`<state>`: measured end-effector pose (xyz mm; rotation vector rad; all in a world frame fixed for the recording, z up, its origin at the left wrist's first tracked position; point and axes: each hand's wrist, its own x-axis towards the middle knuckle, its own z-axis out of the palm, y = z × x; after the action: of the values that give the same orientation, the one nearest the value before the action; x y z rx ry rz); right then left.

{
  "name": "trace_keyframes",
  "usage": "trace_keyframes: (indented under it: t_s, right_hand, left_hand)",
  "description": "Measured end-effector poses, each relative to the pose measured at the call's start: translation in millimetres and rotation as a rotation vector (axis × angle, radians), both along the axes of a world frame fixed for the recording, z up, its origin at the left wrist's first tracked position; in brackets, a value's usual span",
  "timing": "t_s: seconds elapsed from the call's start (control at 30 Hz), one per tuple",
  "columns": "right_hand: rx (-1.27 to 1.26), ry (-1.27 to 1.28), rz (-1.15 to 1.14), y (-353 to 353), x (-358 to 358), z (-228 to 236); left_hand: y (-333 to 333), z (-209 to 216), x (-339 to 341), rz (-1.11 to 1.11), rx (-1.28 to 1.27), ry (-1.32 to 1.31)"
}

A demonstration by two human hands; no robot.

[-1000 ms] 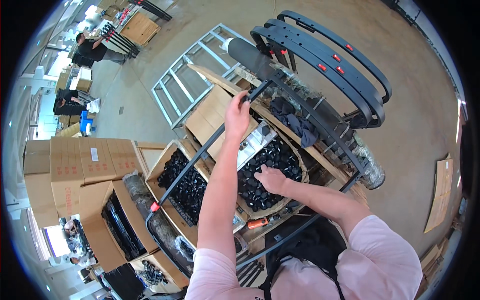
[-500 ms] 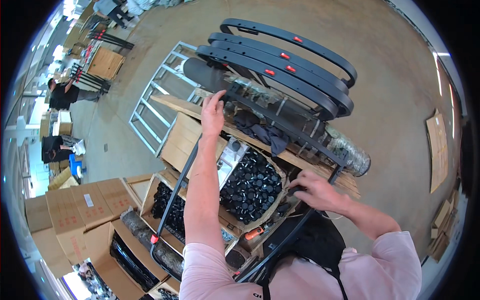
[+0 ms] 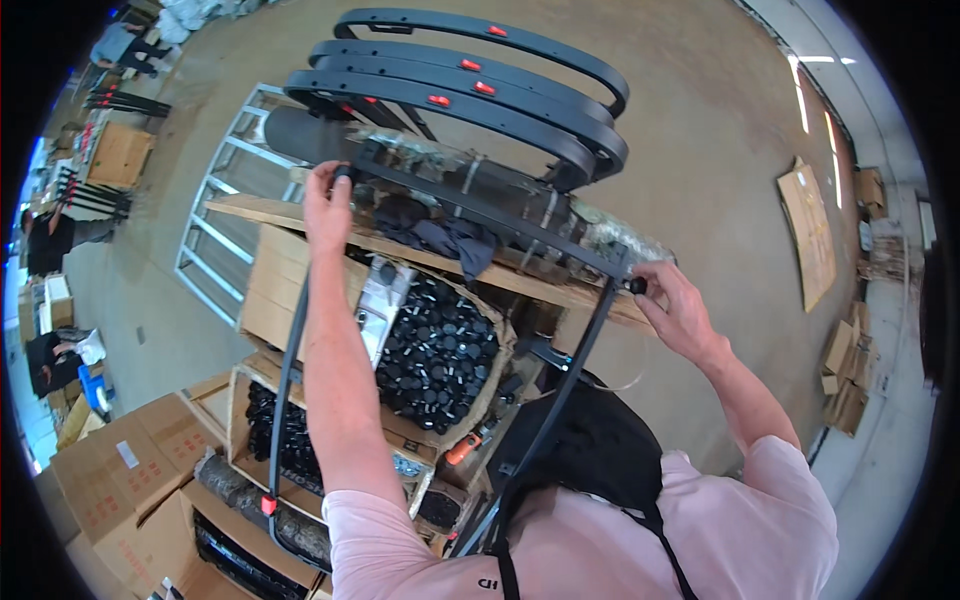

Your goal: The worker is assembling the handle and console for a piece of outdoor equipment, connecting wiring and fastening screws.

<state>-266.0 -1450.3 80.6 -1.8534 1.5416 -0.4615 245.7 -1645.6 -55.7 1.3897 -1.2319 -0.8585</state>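
Upper left: left hand (image 3: 328,212) grasping black knob (image 3: 343,173). Centre right: right hand (image 3: 676,306) pinching second knob (image 3: 637,286) at metal frame (image 3: 500,216).

Silver ladder-type rack (image 3: 223,238) = ref pt. Wooden crate (image 3: 120,155) upper L of rack; person in dk top (image 3: 48,242) L; blue item (image 3: 95,390) lower L; labelled ctn (image 3: 150,450) below; flat cardbd sheet (image 3: 808,235) far R.

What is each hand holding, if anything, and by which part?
The right hand pinches a black knob by its head, near the frame. The left hand touches another knob; a grip cannot be told.
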Motion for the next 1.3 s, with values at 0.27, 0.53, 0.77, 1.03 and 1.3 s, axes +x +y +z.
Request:
trace_keyframes:
  t_s: [0.27,0.53,0.77,1.03,1.3]
  right_hand:
    - [-0.029,0.101,0.074,5,4,-6]
    - [-0.141,0.290,0.237,3,16,-17]
    - [-0.060,0.470,0.137,-2,27,-21]
    - [0.062,0.505,0.108,-11,36,-10]
    - [0.204,0.731,0.167,-18,31,-2]
  left_hand:
    - [-2,12,-11,0.062,-0.027,-0.271]
    - [2,18,-17,0.161,-0.008,-0.241]
    - [2,19,-20,0.141,0.045,-0.377]
    - [4,7,-8,0.114,-0.042,-0.195]
    - [5,15,-15,0.112,0.060,-0.382]
